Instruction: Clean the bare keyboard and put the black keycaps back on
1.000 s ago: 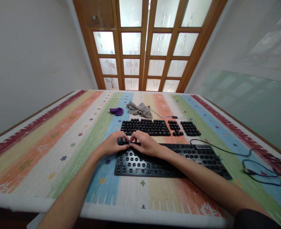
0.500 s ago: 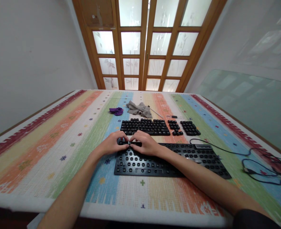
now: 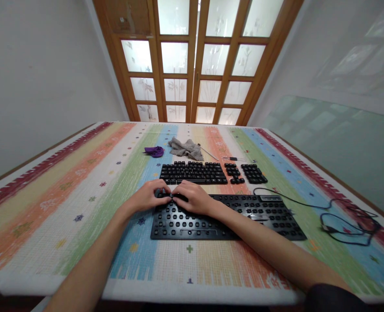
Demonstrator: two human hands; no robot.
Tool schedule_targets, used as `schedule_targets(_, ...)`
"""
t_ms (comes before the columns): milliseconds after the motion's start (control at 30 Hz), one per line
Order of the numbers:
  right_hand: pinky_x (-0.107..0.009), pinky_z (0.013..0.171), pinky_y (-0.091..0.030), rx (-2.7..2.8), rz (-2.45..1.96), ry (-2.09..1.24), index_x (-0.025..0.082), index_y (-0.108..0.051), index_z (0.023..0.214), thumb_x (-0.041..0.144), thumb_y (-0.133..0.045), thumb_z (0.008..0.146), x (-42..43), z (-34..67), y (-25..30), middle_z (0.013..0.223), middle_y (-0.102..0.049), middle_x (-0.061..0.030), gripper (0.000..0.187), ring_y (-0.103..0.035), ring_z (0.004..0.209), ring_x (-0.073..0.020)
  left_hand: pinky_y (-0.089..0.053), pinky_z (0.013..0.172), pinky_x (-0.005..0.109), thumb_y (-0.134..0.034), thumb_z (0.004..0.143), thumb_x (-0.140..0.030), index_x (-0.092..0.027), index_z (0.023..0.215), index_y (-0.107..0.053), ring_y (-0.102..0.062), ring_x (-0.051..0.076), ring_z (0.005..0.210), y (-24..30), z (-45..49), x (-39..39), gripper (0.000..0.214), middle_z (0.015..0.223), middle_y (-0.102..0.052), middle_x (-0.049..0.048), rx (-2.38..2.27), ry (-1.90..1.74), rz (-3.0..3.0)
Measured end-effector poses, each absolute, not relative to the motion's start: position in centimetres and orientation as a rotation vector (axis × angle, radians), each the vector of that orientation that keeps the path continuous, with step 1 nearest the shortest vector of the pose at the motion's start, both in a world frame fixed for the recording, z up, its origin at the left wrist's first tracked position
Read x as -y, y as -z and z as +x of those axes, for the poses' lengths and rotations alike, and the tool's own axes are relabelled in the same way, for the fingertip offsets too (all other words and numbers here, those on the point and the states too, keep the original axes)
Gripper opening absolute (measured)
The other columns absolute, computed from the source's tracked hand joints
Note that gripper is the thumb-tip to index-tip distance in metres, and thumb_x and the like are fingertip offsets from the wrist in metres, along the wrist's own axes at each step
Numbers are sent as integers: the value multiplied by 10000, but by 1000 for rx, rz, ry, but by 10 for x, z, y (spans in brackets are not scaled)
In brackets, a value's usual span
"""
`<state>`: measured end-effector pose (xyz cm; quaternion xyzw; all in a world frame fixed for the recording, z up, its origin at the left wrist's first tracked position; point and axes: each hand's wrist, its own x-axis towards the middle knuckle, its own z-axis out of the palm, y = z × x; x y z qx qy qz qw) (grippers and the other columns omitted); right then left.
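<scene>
A black keyboard base (image 3: 198,225) without its keycaps lies flat on the table, its rows of key sockets showing. Over its upper left part, my left hand (image 3: 149,195) and my right hand (image 3: 193,197) meet fingertip to fingertip. Thumb and forefinger of each hand are pinched together at the top row of sockets. Whatever sits between the fingertips is too small and too covered to name. Just behind the hands, the removed black keycaps (image 3: 195,172) stand in keyboard order, with a navigation group (image 3: 232,170) and a number pad group (image 3: 253,173) to the right.
Behind the keycaps lie a crumpled grey cloth (image 3: 185,149), a purple folded strap or cloth (image 3: 154,151), a thin stick (image 3: 208,153) and a small wire tool with a black grip (image 3: 233,159). The keyboard's cable (image 3: 349,232) coils at the right on the striped tablecloth (image 3: 90,225).
The whole view has shifted slightly, so everything sits a little further left. Both hands stay pinched at the same part of the keyboard base, with their fingertips slightly closer together.
</scene>
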<state>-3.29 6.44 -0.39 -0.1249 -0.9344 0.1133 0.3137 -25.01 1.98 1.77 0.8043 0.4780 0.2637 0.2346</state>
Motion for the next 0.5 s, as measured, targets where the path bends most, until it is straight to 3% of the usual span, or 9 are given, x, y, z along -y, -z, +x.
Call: schedule_targets(500,-317,760,-483,2486,-415,-191,171,-652,898,268,-547,931,-66,-34,8,853,-687,-74,146,-581,819,-194,-462,740,295,-657,796,-378,-188,927,-673,-599,175,796,-14,-249,-20,232,857,-663,24,-1318,-741,2198)
